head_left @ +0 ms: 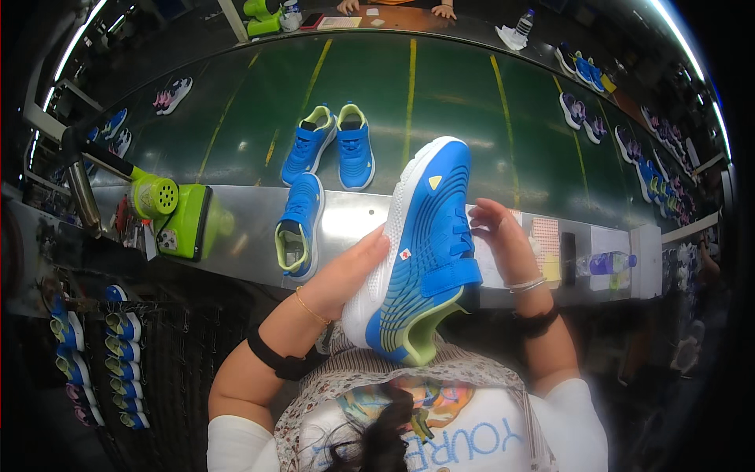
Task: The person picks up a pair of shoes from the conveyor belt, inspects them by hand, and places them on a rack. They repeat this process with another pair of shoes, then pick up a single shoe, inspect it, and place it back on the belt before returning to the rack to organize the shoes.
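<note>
Ideally, let your left hand carry the weight — it is closed round the blue shoe, thumb pressed along the white sole. Your right hand stands loosely open beside the laces, fingers bent; whether its fingertips touch the upper, you cannot tell from this view. For steady handling, a firm hold on the stiff sole should serve better than squeezing the softer upper.

The shoe is held up in front of your chest, on your side of the metal ledge, tilted with its toe pointing away and its lime-lined opening toward you. Dark wavy lines run along its side, with a pale yellow triangle near the toe, a small red-and-white mark lower down — and the blue strap lies across.
</note>
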A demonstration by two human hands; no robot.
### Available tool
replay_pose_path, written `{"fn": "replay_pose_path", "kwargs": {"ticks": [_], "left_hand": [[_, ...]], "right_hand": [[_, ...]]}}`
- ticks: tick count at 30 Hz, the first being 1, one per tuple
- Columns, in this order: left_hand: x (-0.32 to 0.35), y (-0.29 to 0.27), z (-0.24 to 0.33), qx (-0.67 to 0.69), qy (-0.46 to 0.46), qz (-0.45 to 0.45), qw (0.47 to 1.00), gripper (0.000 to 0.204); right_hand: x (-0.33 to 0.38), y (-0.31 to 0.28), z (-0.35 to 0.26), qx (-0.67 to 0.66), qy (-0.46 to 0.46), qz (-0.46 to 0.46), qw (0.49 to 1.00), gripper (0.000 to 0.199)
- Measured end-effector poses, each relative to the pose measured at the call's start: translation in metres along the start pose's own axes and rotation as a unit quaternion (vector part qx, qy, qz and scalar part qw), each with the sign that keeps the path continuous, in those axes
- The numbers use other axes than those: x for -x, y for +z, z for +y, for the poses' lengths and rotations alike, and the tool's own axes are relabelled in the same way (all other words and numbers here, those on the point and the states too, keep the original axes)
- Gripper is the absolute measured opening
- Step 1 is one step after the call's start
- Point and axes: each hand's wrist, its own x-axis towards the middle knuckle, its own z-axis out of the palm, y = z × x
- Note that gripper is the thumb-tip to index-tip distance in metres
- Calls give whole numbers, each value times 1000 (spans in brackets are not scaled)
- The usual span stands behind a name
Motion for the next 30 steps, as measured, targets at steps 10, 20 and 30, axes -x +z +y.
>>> {"fn": "replay_pose_path", "kwargs": {"ticks": [10,20,30], "left_hand": [[18,-210,-4,-325,116,432,833,63],[35,-294,-69,-121,4,352,928,49],[107,-203,65,162,334,23,928,50]], "right_hand": [[-21,100,69,-430,154,-76,886,68],[-51,120,45,-498,102,44,860,55],[-63,150,29,-501,71,36,862,68]]}}
